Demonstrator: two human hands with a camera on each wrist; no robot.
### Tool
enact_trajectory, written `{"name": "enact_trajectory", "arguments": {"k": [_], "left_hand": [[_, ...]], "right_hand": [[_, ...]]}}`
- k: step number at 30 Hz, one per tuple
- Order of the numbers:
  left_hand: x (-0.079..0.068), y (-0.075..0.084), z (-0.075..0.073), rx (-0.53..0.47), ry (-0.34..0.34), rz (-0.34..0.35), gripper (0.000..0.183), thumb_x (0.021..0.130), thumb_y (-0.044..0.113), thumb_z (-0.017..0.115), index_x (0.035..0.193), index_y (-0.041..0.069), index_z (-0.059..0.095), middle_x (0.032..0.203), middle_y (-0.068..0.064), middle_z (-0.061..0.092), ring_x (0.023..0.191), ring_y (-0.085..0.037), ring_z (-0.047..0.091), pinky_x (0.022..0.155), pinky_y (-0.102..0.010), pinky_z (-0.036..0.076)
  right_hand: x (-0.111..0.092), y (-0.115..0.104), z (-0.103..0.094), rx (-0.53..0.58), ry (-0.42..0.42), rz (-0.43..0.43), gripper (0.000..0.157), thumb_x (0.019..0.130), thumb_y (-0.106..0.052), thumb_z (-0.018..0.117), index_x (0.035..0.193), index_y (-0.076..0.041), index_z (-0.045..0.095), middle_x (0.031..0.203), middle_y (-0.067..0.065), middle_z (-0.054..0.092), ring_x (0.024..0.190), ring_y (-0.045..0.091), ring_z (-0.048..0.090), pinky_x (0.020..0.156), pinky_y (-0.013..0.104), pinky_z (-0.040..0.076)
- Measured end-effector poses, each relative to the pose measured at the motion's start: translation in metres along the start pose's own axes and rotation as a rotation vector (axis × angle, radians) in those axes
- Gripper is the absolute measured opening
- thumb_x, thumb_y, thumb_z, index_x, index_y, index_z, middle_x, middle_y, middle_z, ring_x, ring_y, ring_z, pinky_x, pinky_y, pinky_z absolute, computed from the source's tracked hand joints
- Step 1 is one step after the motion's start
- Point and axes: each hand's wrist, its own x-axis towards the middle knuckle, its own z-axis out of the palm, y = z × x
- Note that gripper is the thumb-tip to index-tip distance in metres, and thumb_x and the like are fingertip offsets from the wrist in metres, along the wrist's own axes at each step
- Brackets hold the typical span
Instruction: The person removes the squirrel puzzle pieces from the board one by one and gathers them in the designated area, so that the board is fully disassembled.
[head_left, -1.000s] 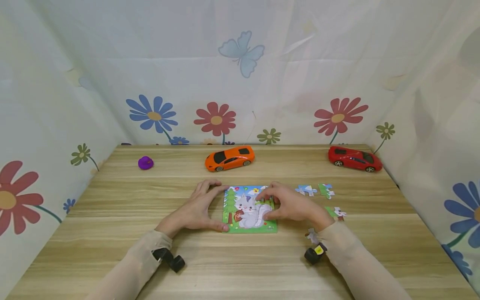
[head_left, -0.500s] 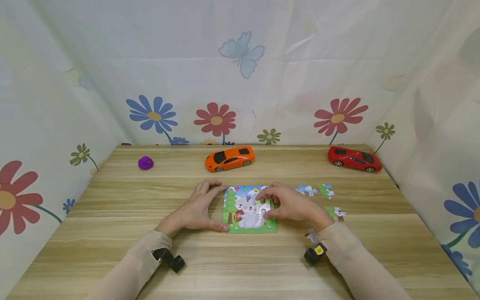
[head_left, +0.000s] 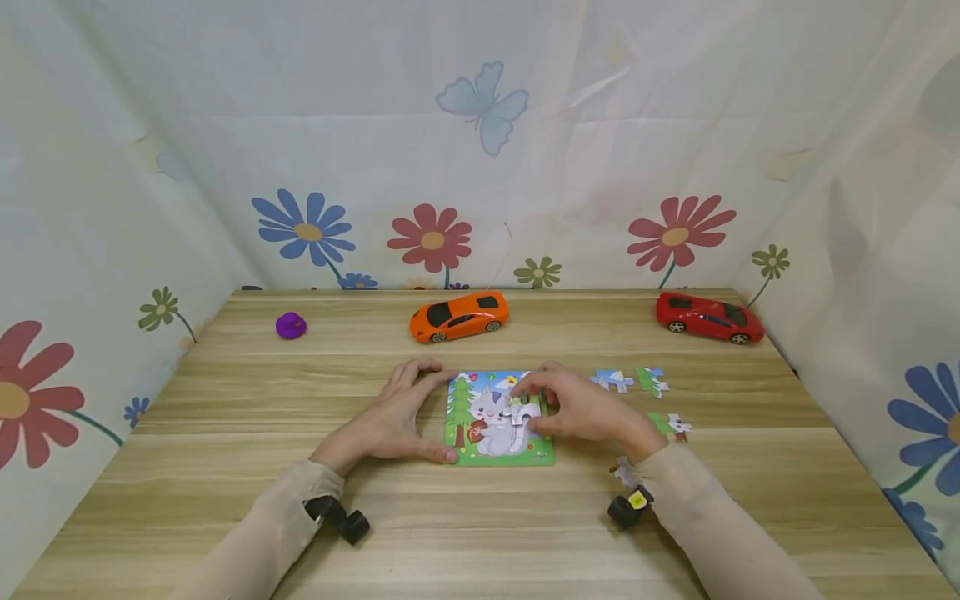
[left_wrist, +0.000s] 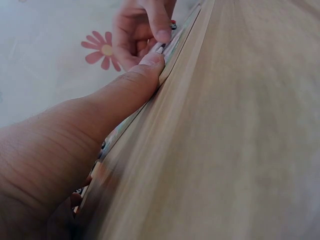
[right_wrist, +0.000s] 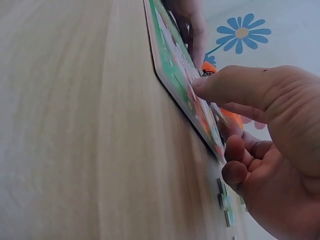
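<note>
A jigsaw puzzle (head_left: 495,446) with a grey squirrel and a green tree lies flat on the table in the head view. My left hand (head_left: 397,412) spans its left side, thumb touching the lower left corner and forefinger at the upper left corner. In the left wrist view, that thumb (left_wrist: 132,82) rests along the puzzle's edge. Over the right part of the picture, my right hand (head_left: 581,406) pinches a puzzle piece (head_left: 525,412) between thumb and fingers. The piece sits tilted, partly hidden by the fingers; the right wrist view shows the right hand (right_wrist: 270,115) at the puzzle's surface.
Loose puzzle pieces lie right of the puzzle, among them a blue one (head_left: 613,381), a green one (head_left: 652,382) and a grey one (head_left: 624,472) by the right wrist. An orange toy car (head_left: 459,317), a red toy car (head_left: 709,318) and a purple toy hat (head_left: 291,326) stand farther back.
The piece in my right fingers has shifted slightly and tilted up off the squirrel's tail area, baring part of the layer beneath. My left hand has stayed in place.
</note>
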Motion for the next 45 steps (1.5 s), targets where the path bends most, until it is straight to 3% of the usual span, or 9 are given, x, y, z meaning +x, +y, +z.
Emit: {"name": "enact_trajectory", "arguments": {"k": [9,14,19,26,36,45], "left_hand": [[-0.001,0.0,-0.001,-0.001,0.008,0.008,0.129,0.067,0.083,0.093,0.171,0.024,0.045,0.173,-0.012,0.032,0.158,-0.036,0.027,0.128,-0.071,0.031],[-0.001,0.002,-0.001,-0.004,0.004,0.004,0.129,0.066,0.083,0.093,0.171,0.024,0.045,0.173,-0.012,0.031,0.158,-0.037,0.027,0.128,-0.071,0.031],[-0.001,0.002,-0.001,-0.004,0.004,0.003,0.129,0.066,0.083,0.093,0.171,0.023,0.046,0.173,-0.012,0.032,0.158,-0.037,0.027,0.128,-0.071,0.031],[-0.001,0.0,0.001,0.0,0.006,0.008,0.129,0.066,0.083,0.093,0.171,0.024,0.045,0.173,-0.012,0.032,0.158,-0.036,0.027,0.128,-0.07,0.032],[0.0,0.001,0.0,0.007,0.003,0.0,0.128,0.066,0.083,0.093,0.171,0.026,0.045,0.173,-0.011,0.031,0.159,-0.037,0.027,0.128,-0.071,0.031],[-0.001,0.004,-0.002,0.003,-0.003,-0.008,0.128,0.067,0.081,0.094,0.171,0.026,0.045,0.174,-0.012,0.031,0.159,-0.037,0.027,0.128,-0.071,0.031]], "right_hand": [[-0.002,-0.01,-0.01,0.004,0.046,0.026,0.044,0.099,-0.019,0.086,0.141,-0.022,0.074,0.118,0.004,0.06,0.097,0.023,0.057,0.08,0.035,0.05],[-0.01,-0.015,-0.025,0.042,0.109,0.009,0.046,0.098,-0.013,0.088,0.142,-0.017,0.075,0.118,0.005,0.06,0.1,0.032,0.058,0.079,0.035,0.052],[-0.021,-0.011,-0.04,0.064,0.165,-0.004,0.048,0.097,-0.012,0.088,0.143,-0.017,0.074,0.117,0.006,0.06,0.1,0.039,0.056,0.077,0.033,0.049],[-0.042,0.002,-0.053,0.071,0.203,0.01,0.048,0.098,-0.011,0.088,0.143,-0.017,0.074,0.119,0.007,0.061,0.095,0.035,0.054,0.071,0.029,0.047],[-0.069,0.017,-0.045,0.045,0.165,0.028,0.047,0.098,-0.016,0.089,0.143,-0.014,0.074,0.118,0.007,0.062,0.093,0.033,0.055,0.072,0.029,0.05],[-0.072,0.034,-0.025,0.065,0.095,0.018,0.046,0.098,-0.024,0.089,0.142,-0.018,0.075,0.115,-0.001,0.063,0.093,0.026,0.054,0.078,0.032,0.051]]}}
